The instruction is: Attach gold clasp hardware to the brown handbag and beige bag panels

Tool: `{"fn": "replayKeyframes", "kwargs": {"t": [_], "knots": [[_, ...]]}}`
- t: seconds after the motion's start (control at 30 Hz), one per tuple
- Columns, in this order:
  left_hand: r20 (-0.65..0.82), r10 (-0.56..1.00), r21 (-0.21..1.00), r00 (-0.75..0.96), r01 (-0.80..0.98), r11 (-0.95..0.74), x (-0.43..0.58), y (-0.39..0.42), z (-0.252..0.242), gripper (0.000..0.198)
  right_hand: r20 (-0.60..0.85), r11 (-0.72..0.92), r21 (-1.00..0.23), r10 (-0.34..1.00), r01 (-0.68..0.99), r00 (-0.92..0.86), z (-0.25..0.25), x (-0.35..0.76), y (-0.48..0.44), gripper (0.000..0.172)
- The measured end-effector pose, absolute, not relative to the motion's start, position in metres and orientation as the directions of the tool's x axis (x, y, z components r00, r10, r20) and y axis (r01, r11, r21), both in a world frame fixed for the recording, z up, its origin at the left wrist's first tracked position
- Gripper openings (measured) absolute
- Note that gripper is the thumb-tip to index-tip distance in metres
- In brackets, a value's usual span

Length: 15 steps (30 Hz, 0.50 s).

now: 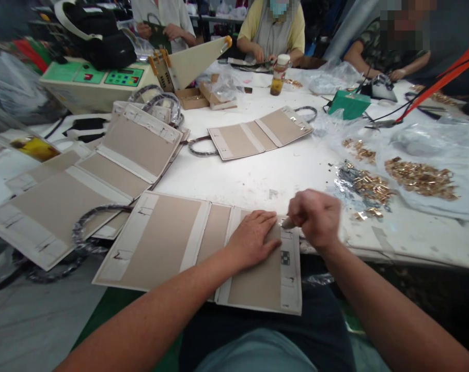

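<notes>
A flat beige bag panel (165, 237) with pale strips and folds lies in front of me, partly over the table's front edge. My left hand (253, 237) rests flat on its right section, fingers stretched out. Close by, my right hand (315, 214) is closed in a fist at the panel's right end. From the fist a short, blunt greyish tool end (287, 223) points down at a small metal piece on the pale end strip; the rest of it is hidden. A dark square metal plate (285, 258) sits lower on that strip. A plastic-wrapped handle (83, 227) loops at the panel's left.
More panels (114, 170) are stacked at left, and another panel (258, 134) with handles lies behind. Gold metal clips (420, 178) lie in heaps at right. A cream machine (91, 82), a jar (280, 77) and a green box (348, 105) stand farther back. Several people work across the table.
</notes>
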<state>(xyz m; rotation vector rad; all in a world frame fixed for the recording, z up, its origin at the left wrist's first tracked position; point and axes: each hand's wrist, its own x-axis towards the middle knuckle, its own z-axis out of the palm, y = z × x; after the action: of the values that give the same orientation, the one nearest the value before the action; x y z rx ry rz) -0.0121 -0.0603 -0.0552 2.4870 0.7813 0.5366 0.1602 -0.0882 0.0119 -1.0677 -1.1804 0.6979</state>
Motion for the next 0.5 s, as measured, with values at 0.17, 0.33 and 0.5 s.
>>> {"fn": "replayKeyframes", "kwargs": {"t": [0.17, 0.33, 0.5], "knots": [[0.242, 0.612, 0.545, 0.753, 0.416, -0.728, -0.010, -0.061, -0.050, 0.052, 0.462, 0.390, -0.871, 0.857, 0.298, 0.228, 0.008, 0.158, -0.093, 0.044], [0.334, 0.606, 0.481, 0.723, 0.422, -0.768, -0.024, -0.094, -0.030, 0.056, 0.453, 0.375, -0.876, 0.855, 0.303, 0.252, 0.011, 0.156, -0.098, 0.043], [0.156, 0.432, 0.313, 0.888, 0.370, -0.875, -0.053, -0.153, -0.044, 0.107, 0.386, 0.332, -0.917, 0.878, 0.221, 0.284, 0.009, 0.156, -0.098, 0.043]]}}
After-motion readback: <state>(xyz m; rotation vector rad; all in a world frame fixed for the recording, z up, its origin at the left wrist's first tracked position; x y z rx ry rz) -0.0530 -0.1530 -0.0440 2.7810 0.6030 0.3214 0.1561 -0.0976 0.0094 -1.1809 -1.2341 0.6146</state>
